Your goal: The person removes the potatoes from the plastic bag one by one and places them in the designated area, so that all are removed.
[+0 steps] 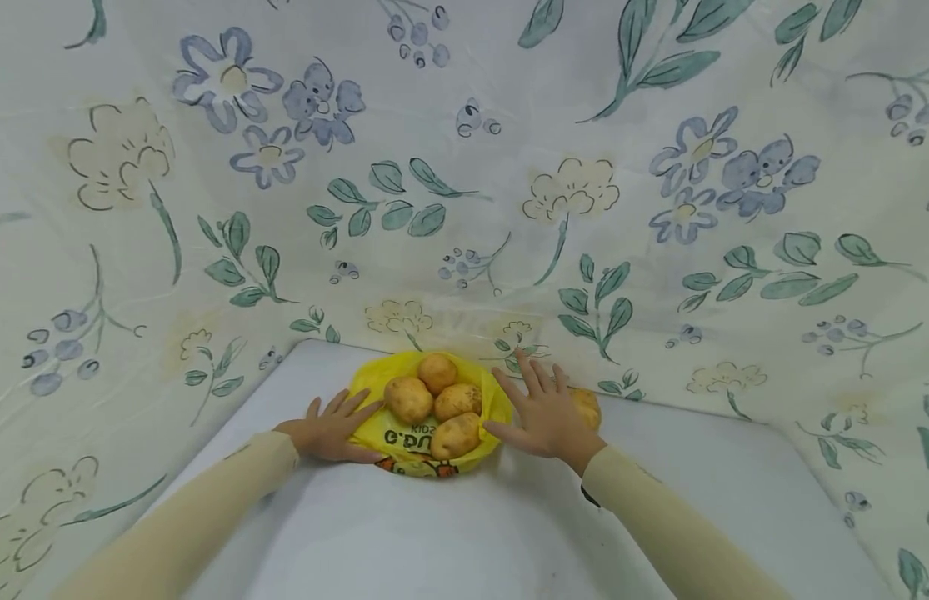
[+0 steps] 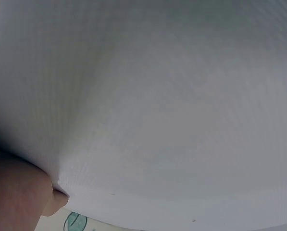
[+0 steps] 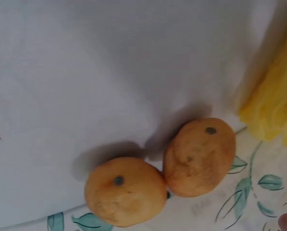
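Observation:
A yellow plastic bag (image 1: 362, 375) with dark lettering lies spread open on the table, several potatoes (image 1: 408, 400) grouped in its mouth. At the bag's left side is my left hand (image 1: 331, 429), its fingers spread over the yellow plastic. My right hand (image 1: 542, 414) has its fingers spread too, thumb close to the bag's right edge. Partly hidden behind that hand is another potato (image 1: 587, 408). The right wrist view shows two potatoes side by side, one on the left (image 3: 126, 191) and one on the right (image 3: 200, 157), each with a dark round mark.
The white table (image 1: 404, 542) ends at the back against a hanging cloth (image 1: 464, 208) printed with flowers and leaves. This cloth also runs down along both sides. Nothing but table surface and part of the left hand (image 2: 18, 195) fills most of the left wrist view.

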A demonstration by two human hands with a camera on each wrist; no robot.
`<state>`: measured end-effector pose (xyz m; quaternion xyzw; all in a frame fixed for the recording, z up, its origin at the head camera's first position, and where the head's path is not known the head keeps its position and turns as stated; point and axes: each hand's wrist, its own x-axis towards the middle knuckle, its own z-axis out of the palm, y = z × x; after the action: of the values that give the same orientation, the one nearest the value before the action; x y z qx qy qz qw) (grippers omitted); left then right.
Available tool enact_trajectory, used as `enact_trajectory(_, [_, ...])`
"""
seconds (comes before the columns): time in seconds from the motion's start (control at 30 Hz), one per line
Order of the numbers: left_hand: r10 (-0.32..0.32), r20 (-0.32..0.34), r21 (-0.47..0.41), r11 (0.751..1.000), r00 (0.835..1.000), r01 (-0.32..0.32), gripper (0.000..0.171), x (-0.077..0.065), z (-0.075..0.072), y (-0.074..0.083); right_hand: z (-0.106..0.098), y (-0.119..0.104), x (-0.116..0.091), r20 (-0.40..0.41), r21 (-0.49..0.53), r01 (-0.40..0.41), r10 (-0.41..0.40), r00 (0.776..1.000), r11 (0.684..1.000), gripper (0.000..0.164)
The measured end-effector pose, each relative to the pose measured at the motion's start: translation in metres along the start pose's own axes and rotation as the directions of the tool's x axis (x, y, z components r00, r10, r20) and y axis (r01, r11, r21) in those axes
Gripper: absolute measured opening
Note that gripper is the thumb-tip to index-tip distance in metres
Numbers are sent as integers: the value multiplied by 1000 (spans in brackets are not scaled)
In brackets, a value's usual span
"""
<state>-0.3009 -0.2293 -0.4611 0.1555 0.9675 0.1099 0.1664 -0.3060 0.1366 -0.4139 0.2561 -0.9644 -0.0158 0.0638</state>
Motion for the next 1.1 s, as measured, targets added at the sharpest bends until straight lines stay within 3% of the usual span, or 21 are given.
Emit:
enact_trajectory(0.17, [-11,-12,12,1000,1000,11,104,2,0,-1,-1,-9,8,-24,-30,36,-37,999,999,87])
enact_trajectory(0.5, [8,-8,11,1000,1000,-8,106,10,5,5,4,-17,8,16,-65,48,-47,999,997,87])
enact_trajectory(0.87, [13,-11,27,1000,1000,-13,104,8,-3,7,2,-18,9,24,-33,44,-43,999,998,86])
enact_trajectory(1.1, [-15,-10,23,1000,1000,15,103,3,3,1,14,-20,8,16,17,54,-54,998,998,86])
